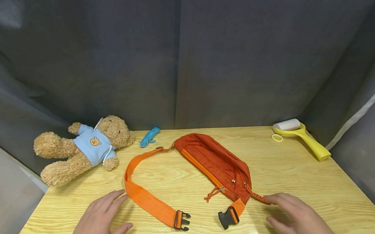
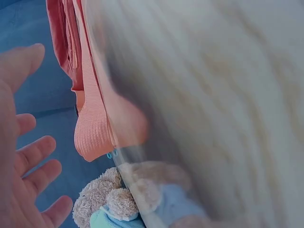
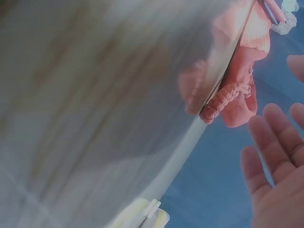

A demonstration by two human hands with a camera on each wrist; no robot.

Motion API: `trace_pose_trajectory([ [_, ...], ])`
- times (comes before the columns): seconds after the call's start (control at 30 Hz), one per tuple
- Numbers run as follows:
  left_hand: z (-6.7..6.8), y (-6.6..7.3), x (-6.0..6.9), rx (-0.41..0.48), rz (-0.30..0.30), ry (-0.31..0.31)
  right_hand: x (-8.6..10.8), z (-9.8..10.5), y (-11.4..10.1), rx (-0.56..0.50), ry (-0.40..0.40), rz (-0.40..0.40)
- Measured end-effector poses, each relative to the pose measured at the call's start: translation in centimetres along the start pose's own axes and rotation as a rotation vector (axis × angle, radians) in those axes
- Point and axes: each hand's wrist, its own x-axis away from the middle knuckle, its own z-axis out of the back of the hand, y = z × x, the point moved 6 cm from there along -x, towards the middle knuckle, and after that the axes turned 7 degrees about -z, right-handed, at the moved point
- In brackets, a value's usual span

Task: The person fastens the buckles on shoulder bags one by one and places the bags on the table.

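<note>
A red-orange waist bag [image 1: 213, 162] lies slantwise on the table, its orange strap [image 1: 151, 204] curving out to the left. The strap's black prong buckle [image 1: 182, 220] and the black socket buckle [image 1: 228, 217] lie apart, unfastened. My left hand [image 1: 98, 224] is beside the strap's bend, fingers spread and holding nothing; the left wrist view shows its fingers [image 2: 40, 175] apart from the strap [image 2: 92, 123]. Near the bag's braided cord [image 1: 257, 197], my right hand [image 1: 299, 216] has loosely extended fingers. In the right wrist view a gap separates it from the braided cord [image 3: 223, 102].
A teddy bear [image 1: 94, 145] in a light blue hoodie lies at the back left, beside a blue cord bundle [image 1: 149, 137]. At the back right are a yellow slingshot-shaped object [image 1: 311, 142], a white roll [image 1: 287, 125] and a pale yellow ring [image 1: 277, 138]. Dark cloth [image 1: 177, 59] hangs behind the table.
</note>
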Motion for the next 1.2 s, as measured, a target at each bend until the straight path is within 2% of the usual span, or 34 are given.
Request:
trace_pose_trajectory([
  [0.2, -0.2, 0.3, -0.2, 0.013, -0.002, -0.007, -0.3, -0.2, -0.4, -0.047, 0.009, 0.034],
  [0.6, -0.7, 1.1, -1.0, 0.045, -0.004, -0.009, -0.8, -0.8, -1.1, -0.001, -0.034, -0.014],
  [0.97, -1.3, 1.7, -1.6, 0.088, 0.006, -0.018, -0.9, -1.5, -1.9, -0.033, -0.064, -0.019],
  [1.2, -1.7, 2.5, -2.0, 0.127, -0.012, -0.025, -1.1, -2.1, -2.2, -0.084, -0.138, -0.092],
])
